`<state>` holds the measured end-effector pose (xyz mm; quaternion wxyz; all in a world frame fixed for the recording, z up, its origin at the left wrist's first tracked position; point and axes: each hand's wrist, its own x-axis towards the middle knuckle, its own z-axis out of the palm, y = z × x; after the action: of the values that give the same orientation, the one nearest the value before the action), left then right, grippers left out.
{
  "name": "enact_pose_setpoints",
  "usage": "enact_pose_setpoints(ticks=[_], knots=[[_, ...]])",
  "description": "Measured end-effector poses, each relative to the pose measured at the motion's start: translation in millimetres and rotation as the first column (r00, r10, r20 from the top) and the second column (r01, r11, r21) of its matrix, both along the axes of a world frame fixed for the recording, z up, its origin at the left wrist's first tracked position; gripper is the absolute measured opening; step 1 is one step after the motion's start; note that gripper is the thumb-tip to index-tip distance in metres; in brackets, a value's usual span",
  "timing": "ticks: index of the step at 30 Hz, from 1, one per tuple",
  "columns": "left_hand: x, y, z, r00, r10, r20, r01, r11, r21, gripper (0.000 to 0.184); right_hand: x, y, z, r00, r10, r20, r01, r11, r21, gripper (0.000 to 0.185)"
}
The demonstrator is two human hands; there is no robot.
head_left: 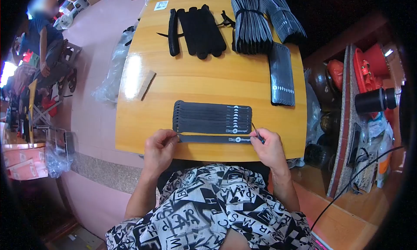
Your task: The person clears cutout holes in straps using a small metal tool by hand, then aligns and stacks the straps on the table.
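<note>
A single dark grey storage strap, with a white printed logo near its right end, lies stretched between my hands at the table's near side. My left hand pinches its left end. Closed at the strap's right end, my right hand also has a thin dark pointed tool between its fingers; its exact kind is unclear. Directly beyond lies a fanned row of matching straps, overlapping, with their holed ends to the left and logos to the right.
On the wooden table are a strap stack, two banded bundles, black straps and a small flat strip. Shelves with a black cylinder stand at right. Another person sits at far left.
</note>
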<state>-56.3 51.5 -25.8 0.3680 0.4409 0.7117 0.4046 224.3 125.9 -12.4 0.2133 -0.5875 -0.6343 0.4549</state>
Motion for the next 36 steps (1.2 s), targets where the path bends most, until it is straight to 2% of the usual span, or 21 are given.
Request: enact_pose_setpoints(ticks=[6,18,25,28,36], knots=[[-5,11,5,0.998,0.058,-0.035,-0.062,0.993,-0.098,0.008,-6,5,-7,1.000,-0.006,0.005,0.006,0.998,0.058,0.012],[-12,12,-13,0.998,0.043,-0.034,-0.045,0.997,-0.064,0.006,-10,9,-12,0.994,-0.103,0.047,0.104,0.995,-0.015,0.011],[-8,16,-8,0.995,0.082,-0.048,-0.088,0.987,-0.133,0.006,-11,10,-10,0.993,-0.118,0.021,0.119,0.991,-0.063,0.008],[-5,18,-5,0.991,0.102,-0.087,-0.110,0.989,-0.103,0.009,-12,11,-8,0.992,-0.124,0.017,0.125,0.989,-0.085,0.006],[-3,19,-8,0.990,0.134,-0.038,-0.137,0.985,-0.107,0.007,-11,10,-13,0.988,-0.139,-0.066,0.135,0.988,-0.072,0.009]])
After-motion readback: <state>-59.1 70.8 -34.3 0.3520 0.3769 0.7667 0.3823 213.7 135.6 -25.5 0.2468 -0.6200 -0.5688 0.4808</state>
